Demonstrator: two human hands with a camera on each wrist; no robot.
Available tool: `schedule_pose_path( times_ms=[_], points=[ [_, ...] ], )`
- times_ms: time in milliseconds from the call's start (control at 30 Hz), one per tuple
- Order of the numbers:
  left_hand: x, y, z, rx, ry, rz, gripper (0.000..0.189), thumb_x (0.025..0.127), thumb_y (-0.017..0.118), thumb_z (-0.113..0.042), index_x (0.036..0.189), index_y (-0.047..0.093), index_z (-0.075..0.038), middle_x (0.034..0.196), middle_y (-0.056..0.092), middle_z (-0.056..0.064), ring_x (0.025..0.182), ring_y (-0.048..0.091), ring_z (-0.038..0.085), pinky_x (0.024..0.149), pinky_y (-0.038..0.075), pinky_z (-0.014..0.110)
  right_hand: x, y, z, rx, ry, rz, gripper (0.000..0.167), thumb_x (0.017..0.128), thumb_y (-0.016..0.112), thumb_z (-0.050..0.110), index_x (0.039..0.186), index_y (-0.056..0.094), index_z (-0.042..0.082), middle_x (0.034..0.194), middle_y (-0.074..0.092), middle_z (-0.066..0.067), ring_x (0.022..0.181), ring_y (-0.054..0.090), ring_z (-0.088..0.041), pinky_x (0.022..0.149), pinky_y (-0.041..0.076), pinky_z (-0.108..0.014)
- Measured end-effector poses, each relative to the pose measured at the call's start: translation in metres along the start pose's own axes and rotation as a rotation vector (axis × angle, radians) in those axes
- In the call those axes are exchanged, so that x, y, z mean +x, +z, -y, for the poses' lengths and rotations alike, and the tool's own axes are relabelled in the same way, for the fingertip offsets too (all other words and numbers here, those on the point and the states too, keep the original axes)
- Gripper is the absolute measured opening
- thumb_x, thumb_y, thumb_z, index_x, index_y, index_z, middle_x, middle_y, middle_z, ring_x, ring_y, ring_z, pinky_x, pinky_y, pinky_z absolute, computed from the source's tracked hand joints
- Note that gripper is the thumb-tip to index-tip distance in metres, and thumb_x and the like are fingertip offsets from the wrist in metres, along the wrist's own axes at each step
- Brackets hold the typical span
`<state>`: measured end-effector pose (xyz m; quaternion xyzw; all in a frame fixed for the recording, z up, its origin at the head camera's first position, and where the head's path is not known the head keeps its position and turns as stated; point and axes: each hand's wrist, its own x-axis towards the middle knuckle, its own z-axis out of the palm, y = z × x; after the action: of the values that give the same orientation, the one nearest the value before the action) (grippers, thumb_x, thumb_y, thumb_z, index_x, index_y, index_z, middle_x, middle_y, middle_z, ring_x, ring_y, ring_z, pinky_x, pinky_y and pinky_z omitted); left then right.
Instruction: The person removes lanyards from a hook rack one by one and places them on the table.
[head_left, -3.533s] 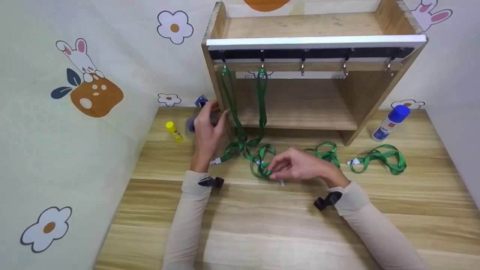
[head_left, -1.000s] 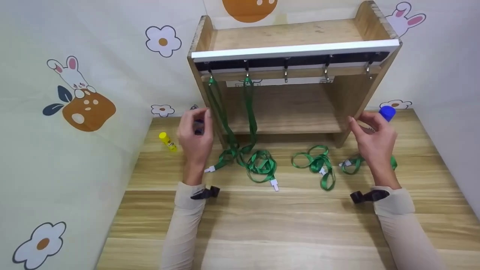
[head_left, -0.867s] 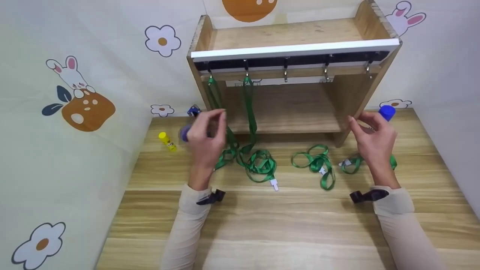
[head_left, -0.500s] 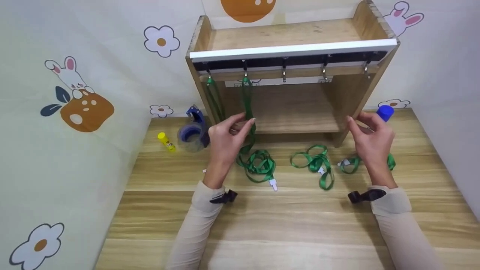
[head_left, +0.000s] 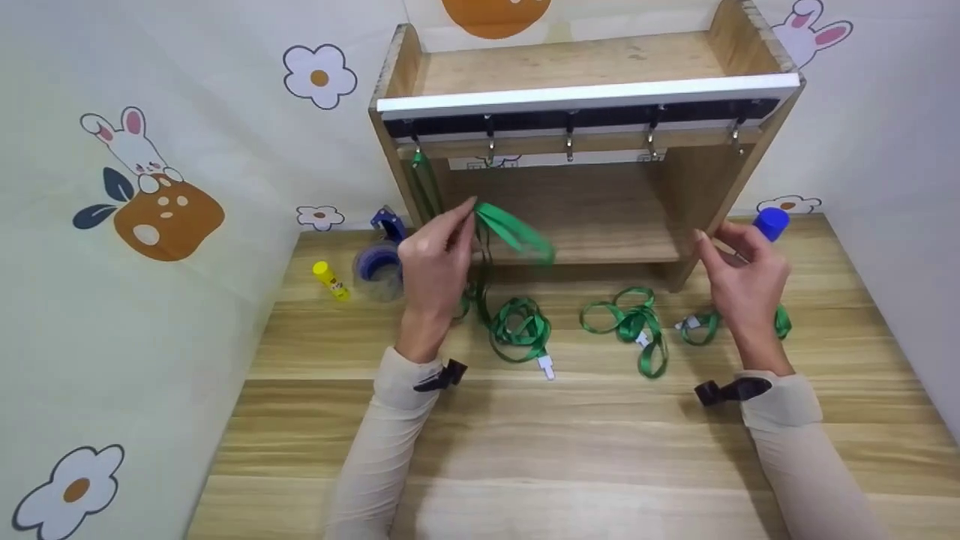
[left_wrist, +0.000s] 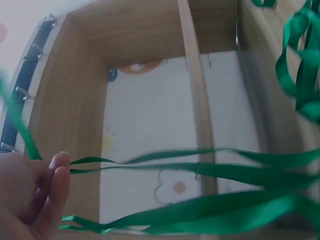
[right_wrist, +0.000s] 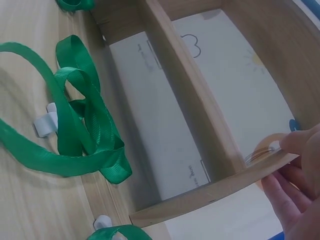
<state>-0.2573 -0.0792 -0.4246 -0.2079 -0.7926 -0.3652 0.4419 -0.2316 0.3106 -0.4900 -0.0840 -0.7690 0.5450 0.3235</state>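
Note:
My left hand (head_left: 439,259) pinches a green lanyard (head_left: 517,231) in front of the wooden shelf (head_left: 577,217). The short end of its loop sticks out to the right, blurred; the rest trails down to the table. On the leftmost hook (head_left: 417,142) hangs another green lanyard (head_left: 424,184), partly behind the left hand. The second hook (head_left: 491,150) carries nothing. My right hand (head_left: 750,289) holds the front edge of the shelf's right side panel (right_wrist: 215,197), thumb on one face and fingers on the other, as the right wrist view shows.
Green lanyards with white clips lie on the table: a coiled one (head_left: 525,330), a looped one (head_left: 637,322), and one (head_left: 697,330) partly behind the right hand. A tape dispenser (head_left: 379,270) and yellow glue stick (head_left: 330,281) stand left. A blue-capped bottle (head_left: 771,223) is at right.
The left hand has moved right from beside the shelf and taken the lanyard off the second hook. The right hand earlier left the table lanyards for the side panel and has stayed there.

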Motion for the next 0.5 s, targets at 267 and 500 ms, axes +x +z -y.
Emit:
schedule_pose_path(
  times_ms=[267, 500],
  points=[
    [0.017, -0.016, -0.003, 0.012, 0.066, -0.077, 0.020, 0.103, 0.075, -0.015, 0.120, 0.083, -0.007, 0.110, 0.084, 0.009, 0.088, 0.083, 0.020, 0.081, 0.068, 0.031, 0.000, 0.000, -0.001, -0.022, 0.031, 0.008, 0.033, 0.092, 0.089, 0.024, 0.117, 0.080, 0.006, 0.120, 0.082, -0.008, 0.109, 0.077, -0.004, 0.090, 0.062, -0.016],
    [0.030, -0.023, -0.013, -0.019, 0.156, -0.117, 0.020, 0.102, 0.077, -0.015, 0.119, 0.083, -0.005, 0.109, 0.085, 0.009, 0.094, 0.083, 0.022, 0.084, 0.068, 0.032, 0.001, -0.001, -0.001, -0.034, 0.056, 0.016, 0.034, 0.092, 0.089, 0.026, 0.120, 0.080, 0.008, 0.123, 0.082, -0.007, 0.112, 0.078, -0.008, 0.093, 0.062, -0.019]
  ],
)
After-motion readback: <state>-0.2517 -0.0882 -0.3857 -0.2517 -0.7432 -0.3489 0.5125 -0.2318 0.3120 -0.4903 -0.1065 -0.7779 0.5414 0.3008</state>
